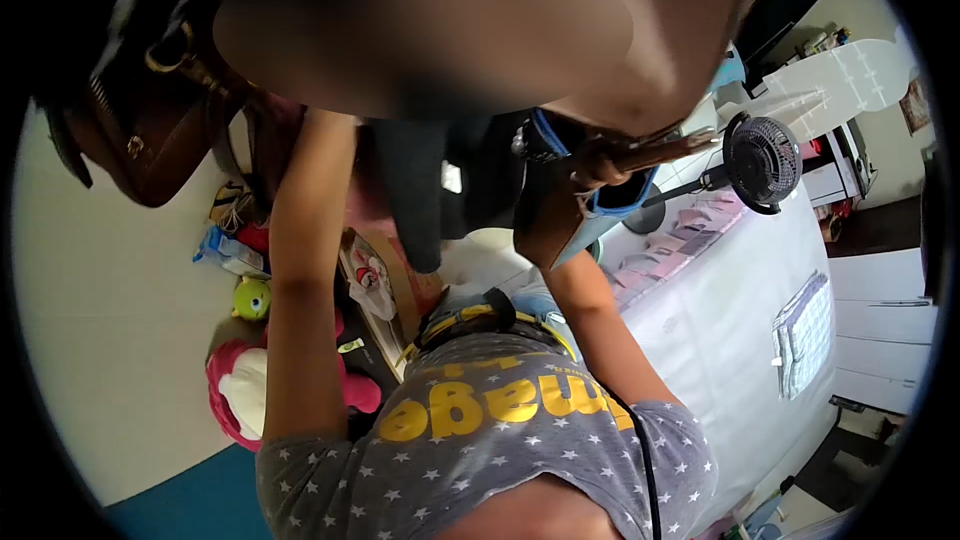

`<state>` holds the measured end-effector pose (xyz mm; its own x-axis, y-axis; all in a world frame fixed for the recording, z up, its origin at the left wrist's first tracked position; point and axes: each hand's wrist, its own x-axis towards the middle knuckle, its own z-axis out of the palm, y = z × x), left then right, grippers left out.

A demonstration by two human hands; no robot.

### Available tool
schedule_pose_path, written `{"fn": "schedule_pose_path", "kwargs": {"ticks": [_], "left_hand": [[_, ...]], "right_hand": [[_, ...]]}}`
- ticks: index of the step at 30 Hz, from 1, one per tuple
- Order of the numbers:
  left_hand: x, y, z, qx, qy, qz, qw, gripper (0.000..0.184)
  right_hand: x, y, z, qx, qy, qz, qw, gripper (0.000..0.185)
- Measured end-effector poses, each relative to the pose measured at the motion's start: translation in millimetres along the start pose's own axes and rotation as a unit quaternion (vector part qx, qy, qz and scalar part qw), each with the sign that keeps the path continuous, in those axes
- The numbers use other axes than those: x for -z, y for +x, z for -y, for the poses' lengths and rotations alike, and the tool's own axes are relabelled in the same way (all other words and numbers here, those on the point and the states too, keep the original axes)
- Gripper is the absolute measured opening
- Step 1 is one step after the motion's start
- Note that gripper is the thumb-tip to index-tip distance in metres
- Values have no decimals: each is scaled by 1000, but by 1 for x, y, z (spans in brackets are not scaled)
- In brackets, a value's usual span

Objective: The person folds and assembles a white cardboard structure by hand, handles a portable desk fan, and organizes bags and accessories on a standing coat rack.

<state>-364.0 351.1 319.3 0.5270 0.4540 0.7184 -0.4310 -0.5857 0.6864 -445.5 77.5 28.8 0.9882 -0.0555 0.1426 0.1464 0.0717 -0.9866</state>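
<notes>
The right hand (598, 174) has its grip clamped on a brown leather-like pouch with blue-trimmed edges (545, 228), held in the air near the pink-ruffled edge of the white-covered bed (700, 350), perhaps to steady its opening. The left hand is hidden; I cannot tell its grip.

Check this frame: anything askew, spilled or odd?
Mainly the picture itself: a smooth blurred oval covers the top centre, and the left hand isn't visible. The fan looks tilted, possibly just lens distortion. The brown bag at the right hand gapes open, but I see no spill or damage.
</notes>
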Motion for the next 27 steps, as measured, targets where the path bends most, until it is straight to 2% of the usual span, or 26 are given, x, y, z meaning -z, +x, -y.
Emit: {"fn": "schedule_pose_path", "kwargs": {"ticks": [16,27], "left_hand": [[-180,-20,-58,21,-72,75,994,67],[-311,-25,-94,23,-132,171,976,67]], "right_hand": [[144,74,-12,-50,52,-100,992,37],[180,170,-22,-62,96,-157,981,35]]}}
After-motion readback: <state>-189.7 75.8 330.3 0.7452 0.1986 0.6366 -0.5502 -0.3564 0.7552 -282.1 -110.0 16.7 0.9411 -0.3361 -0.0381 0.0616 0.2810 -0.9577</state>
